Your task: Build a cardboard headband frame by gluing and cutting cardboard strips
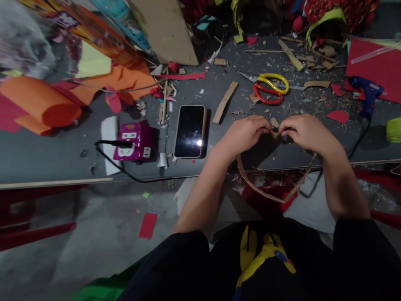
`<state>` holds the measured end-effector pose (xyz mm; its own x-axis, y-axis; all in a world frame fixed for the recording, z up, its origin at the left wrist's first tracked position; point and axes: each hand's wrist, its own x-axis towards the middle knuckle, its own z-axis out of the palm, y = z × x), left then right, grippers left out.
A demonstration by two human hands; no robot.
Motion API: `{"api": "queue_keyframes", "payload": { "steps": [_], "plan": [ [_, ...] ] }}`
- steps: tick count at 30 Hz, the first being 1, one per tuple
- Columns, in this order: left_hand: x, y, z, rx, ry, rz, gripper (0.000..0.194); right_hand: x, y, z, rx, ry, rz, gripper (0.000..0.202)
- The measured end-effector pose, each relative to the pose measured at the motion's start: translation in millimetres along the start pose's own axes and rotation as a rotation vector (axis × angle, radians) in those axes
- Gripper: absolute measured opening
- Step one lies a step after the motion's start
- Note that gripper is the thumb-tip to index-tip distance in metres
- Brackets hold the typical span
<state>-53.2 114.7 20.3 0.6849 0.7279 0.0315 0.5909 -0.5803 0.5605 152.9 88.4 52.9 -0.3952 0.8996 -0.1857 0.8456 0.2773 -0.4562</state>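
Observation:
A thin cardboard strip point(263, 193) is bent into a loop that hangs over the table's front edge. My left hand point(247, 133) pinches it on the left, near the loop's far side. Facing it, my right hand point(302, 130) pinches the strip with its fingertips. A small gap lies between the two hands, where a bit of the strip shows. Just beyond them rest scissors point(271, 88) with yellow and red handles. A loose cardboard strip point(225, 102) lies to the left of the scissors.
A phone point(190, 131) and a purple power adapter point(134, 142) with a black cable are on the left. A blue glue gun point(368, 94) lies on the right. Orange rolled paper point(40, 104), a cardboard panel point(164, 31) and scattered scraps cover the back and left.

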Motion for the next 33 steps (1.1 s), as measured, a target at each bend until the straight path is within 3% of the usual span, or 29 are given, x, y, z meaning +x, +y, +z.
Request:
{"api": "queue_keyframes", "payload": {
  "steps": [5,9,11,14,18,21,26,33],
  "plan": [
    [-1,-2,-2.1,0.017,-0.018,-0.001,0.032,1,-2,2,0.147,-0.110,-0.107,0.025],
    [-3,-10,-3.8,0.045,0.061,-0.062,0.027,2,3,8,0.186,0.004,-0.053,0.018],
    [-5,-14,-6.1,0.057,0.111,-0.112,0.025,1,6,9,0.186,0.073,-0.027,0.026],
    [-8,-15,-12.5,0.048,0.137,-0.195,0.024,-2,6,7,0.129,0.109,0.071,0.043],
    [-12,-9,-22.4,0.066,0.113,-0.284,0.028,-4,-1,1,-0.067,0.022,0.213,0.034],
    [-12,-5,-24.1,0.074,0.104,-0.315,0.030,-3,-5,3,-0.167,0.050,0.200,0.032],
    [-10,-2,-14.2,0.010,0.109,-0.184,0.032,-1,-6,11,-0.183,0.172,0.061,0.033],
    [-5,4,-5.6,0.089,0.128,-0.078,0.025,1,-3,17,-0.213,0.221,-0.024,0.035]
  ]
}}
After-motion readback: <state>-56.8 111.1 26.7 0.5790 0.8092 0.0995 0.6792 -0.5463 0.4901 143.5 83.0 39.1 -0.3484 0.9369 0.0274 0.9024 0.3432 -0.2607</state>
